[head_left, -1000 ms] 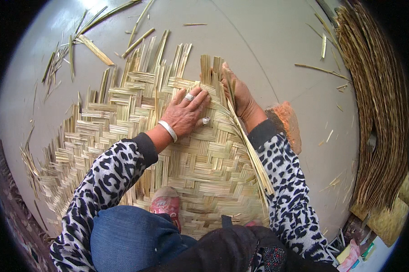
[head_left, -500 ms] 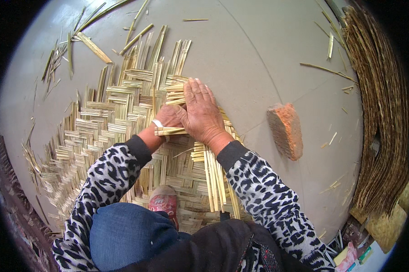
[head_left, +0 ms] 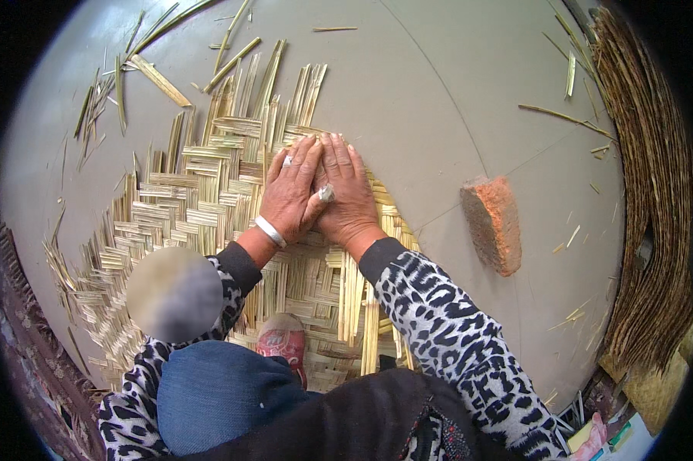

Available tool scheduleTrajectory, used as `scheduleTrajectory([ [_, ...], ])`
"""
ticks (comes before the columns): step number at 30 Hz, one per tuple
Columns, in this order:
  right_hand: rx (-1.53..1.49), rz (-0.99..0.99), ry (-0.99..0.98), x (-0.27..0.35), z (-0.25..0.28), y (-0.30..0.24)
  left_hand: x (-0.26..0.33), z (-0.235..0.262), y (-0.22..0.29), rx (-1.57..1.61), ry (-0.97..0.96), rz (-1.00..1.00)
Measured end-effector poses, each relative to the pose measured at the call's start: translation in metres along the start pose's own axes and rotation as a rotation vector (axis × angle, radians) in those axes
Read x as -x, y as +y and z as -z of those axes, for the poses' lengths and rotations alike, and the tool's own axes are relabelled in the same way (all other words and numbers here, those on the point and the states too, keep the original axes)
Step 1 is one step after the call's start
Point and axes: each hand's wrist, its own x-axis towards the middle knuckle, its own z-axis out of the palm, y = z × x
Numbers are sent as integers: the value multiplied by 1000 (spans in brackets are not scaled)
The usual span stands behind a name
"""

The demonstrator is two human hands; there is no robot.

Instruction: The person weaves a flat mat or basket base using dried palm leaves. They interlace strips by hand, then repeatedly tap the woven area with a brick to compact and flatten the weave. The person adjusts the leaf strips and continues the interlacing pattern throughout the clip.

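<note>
A mat of flat, split straw-coloured strips (head_left: pixel 181 215) lies on the floor, woven in a stepped pattern with loose ends along its far and left edges. My left hand (head_left: pixel 291 192) is pressed flat on its far right part, fingers stretched forward. Close beside it, thumbs meeting, my right hand (head_left: pixel 348 188) lies flat too, fingers straight. Neither hand grips anything; the strips right under the palms are hidden. Small white wraps show on the left hand's fingers, and a white band circles that wrist. Unwoven pale strips (head_left: pixel 369 323) run from below my right hand toward me.
A broken brick (head_left: pixel 494 227) lies on the grey floor right of the mat. Along the right edge rests a long bundle of brown strips (head_left: pixel 642 192). Cut scraps (head_left: pixel 160 79) are scattered at the far left. My red shoe (head_left: pixel 283 342) stands on the mat.
My left hand has come out from under the right one and now lies flat beside it. The strip ends that stuck out around the hands are no longer visible there.
</note>
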Motion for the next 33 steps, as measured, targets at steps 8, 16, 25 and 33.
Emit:
scheduleTrajectory([
  [8,-452,-70,213,2,7,7,0,0,3,3,-6,51],
  [16,-527,-164,47,40,56,14,1,-2,7,-211,-36,34],
  [25,50,-49,-288,116,58,-4,4,-7,12,-363,-25,83],
  [33,139,-53,-182,121,40,-8,9,-16,16,-413,25,189],
])
